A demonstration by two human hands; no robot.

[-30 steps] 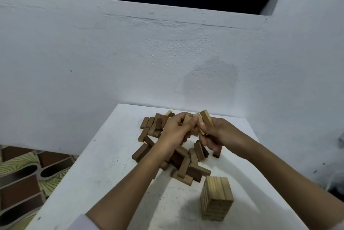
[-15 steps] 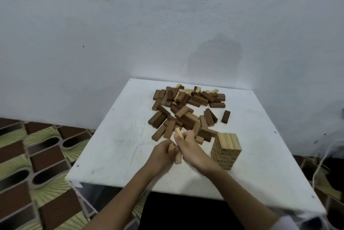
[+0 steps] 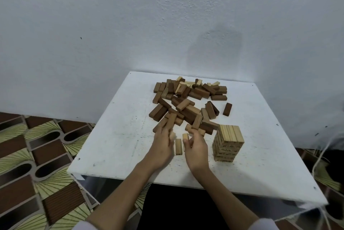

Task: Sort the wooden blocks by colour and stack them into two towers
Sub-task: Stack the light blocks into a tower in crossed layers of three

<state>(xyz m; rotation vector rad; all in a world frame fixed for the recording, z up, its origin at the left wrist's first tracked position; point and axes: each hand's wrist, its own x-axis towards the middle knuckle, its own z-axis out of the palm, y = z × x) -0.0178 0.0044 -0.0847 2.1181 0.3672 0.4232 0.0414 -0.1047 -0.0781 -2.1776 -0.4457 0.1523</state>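
Note:
A heap of mixed light and dark wooden blocks [image 3: 188, 103] covers the far middle of the white table [image 3: 115, 142]. A tower of light blocks [image 3: 228, 143] stands at the near right. My left hand [image 3: 162, 144] grips a light block [image 3: 172, 135] at its fingertips. My right hand [image 3: 196, 146] pinches another light block [image 3: 185, 136]. One light block [image 3: 178, 146] lies flat on the table between the two hands, just in front of the heap.
A single dark block [image 3: 227, 109] lies apart, right of the heap. A white wall rises directly behind the table. Patterned brown and green floor tiles [image 3: 37, 155] show on the left. Cords [image 3: 323, 155] hang by the table's right edge.
Both hands drew back from above the heap to the near middle of the table, carrying light blocks. One light block now lies between them. The camera tilted down and pulled back.

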